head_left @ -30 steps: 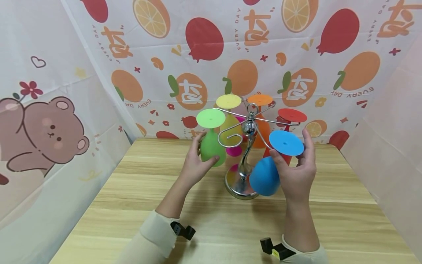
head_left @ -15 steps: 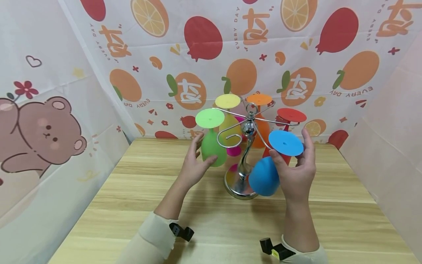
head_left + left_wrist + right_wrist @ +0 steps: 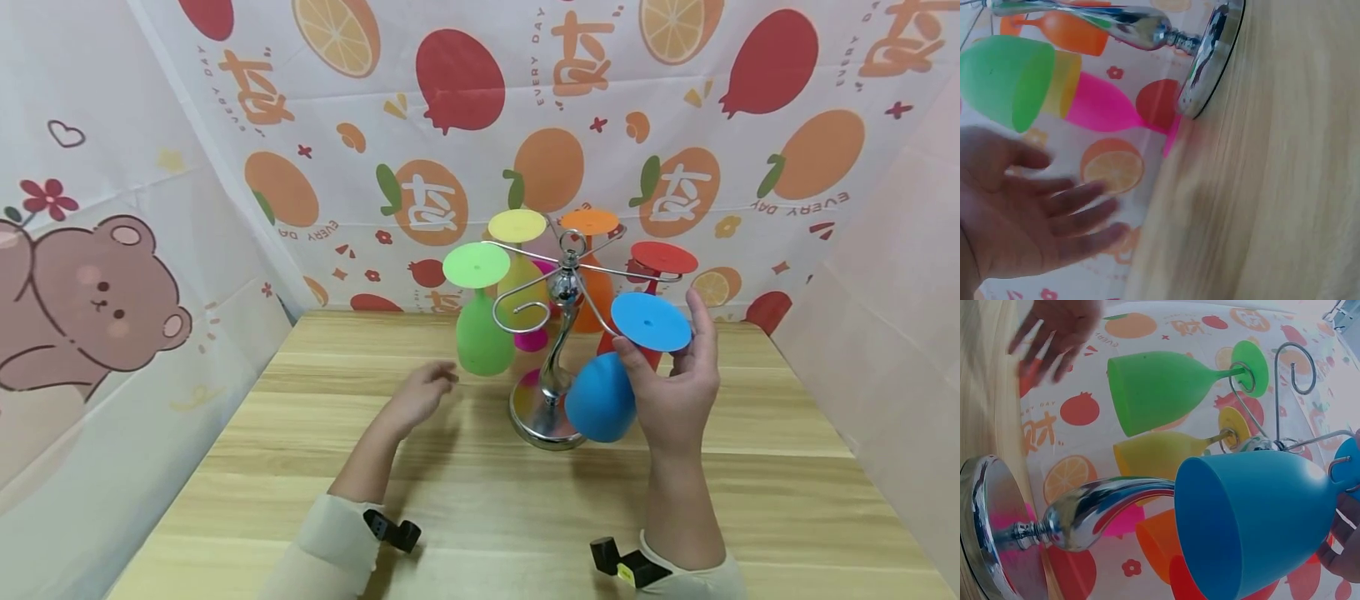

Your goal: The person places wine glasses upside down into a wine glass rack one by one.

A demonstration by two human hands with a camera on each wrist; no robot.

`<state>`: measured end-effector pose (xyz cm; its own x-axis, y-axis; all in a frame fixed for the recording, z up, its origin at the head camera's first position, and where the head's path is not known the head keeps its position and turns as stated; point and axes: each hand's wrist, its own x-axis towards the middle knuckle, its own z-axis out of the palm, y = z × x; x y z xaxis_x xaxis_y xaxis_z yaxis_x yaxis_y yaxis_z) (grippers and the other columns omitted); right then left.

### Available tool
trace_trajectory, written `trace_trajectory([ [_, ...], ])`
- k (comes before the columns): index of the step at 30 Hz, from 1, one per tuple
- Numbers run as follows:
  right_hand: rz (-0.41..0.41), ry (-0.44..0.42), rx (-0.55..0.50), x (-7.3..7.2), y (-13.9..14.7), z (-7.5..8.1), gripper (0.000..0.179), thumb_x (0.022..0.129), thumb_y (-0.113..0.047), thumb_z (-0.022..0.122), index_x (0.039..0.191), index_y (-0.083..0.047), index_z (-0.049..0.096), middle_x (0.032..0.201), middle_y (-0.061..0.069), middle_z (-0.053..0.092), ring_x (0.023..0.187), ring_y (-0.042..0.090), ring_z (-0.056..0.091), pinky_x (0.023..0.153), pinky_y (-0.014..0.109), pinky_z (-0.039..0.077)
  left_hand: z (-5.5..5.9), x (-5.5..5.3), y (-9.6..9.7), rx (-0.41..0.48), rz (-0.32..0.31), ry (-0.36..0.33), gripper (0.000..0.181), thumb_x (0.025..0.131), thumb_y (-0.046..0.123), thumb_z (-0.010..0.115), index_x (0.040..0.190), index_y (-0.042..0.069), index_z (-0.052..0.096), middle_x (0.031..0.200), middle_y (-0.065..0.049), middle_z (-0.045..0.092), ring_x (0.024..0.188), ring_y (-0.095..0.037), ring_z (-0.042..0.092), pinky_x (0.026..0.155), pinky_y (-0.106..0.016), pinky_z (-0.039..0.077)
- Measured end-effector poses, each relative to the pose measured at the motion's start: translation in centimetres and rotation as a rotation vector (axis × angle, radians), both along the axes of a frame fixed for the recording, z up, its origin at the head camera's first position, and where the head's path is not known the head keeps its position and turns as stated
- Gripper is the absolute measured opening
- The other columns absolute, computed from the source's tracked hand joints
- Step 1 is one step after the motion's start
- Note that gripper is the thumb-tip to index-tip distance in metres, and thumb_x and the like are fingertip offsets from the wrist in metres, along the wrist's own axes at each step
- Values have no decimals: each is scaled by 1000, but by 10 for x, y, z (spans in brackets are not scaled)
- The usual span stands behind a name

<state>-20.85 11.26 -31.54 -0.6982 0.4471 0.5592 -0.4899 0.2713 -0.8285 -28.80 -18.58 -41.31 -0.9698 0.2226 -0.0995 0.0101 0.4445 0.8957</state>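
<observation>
A chrome rack (image 3: 558,367) with curled wire arms stands on the wooden table. By its foot and stem, my right hand (image 3: 678,404) holds a blue plastic goblet (image 3: 600,398), upside down at the front right arm. Below and left of a green goblet (image 3: 485,337), my left hand (image 3: 420,398) is in the air, fingers apart and holding nothing. That green goblet hangs bowl down from a left arm. In the left wrist view a gap shows between the left hand (image 3: 1041,212) and the green bowl (image 3: 1004,81). One front left hook (image 3: 525,321) has no goblet on it.
Yellow (image 3: 527,287), orange (image 3: 596,296) and red (image 3: 663,258) goblets hang upside down around the rack. Behind it a pink goblet (image 3: 1104,106) stands upright on the table. A fruit-printed cloth (image 3: 465,83) hangs behind the table (image 3: 315,417).
My left hand has let go of the green goblet and moved down and left. The green goblet stays hanging. My right hand keeps its hold on the blue goblet.
</observation>
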Motion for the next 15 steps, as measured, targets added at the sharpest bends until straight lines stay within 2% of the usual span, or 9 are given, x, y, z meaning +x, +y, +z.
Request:
trace_trajectory([
  [1,2,-3,-4,0,0,0,79,84,-12,78,151,-21,38,139,-3,55,127,18,53,102,33,49,0,3,1,-81,-74,-12,48,100,17,45,142,-6,43,136,-25,54,128,-41,51,105,-56,43],
  [3,6,-8,-12,0,0,1,78,84,-13,78,151,-20,38,139,-4,55,127,18,53,102,34,49,1,9,7,-180,-206,-8,51,101,25,47,140,-8,46,139,-25,53,130,-42,50,106,-54,42],
  [6,14,-14,-23,1,1,2,78,84,-12,77,151,-19,37,139,-3,55,127,18,53,102,34,49,5,15,23,-203,-309,20,56,100,33,51,143,-4,45,145,-21,49,134,-39,46,108,-52,41],
  [11,20,-7,-27,0,2,2,78,84,-11,77,151,-19,37,138,-1,56,127,19,53,102,33,49,14,18,65,-118,-309,109,64,100,38,53,150,2,36,153,-16,41,139,-34,42,112,-50,38],
  [15,27,-9,-33,0,1,2,78,84,-11,77,151,-18,37,139,-2,56,127,19,53,102,32,50,18,20,92,-66,-288,133,68,101,42,51,154,7,28,153,-15,40,141,-33,40,113,-51,35],
])
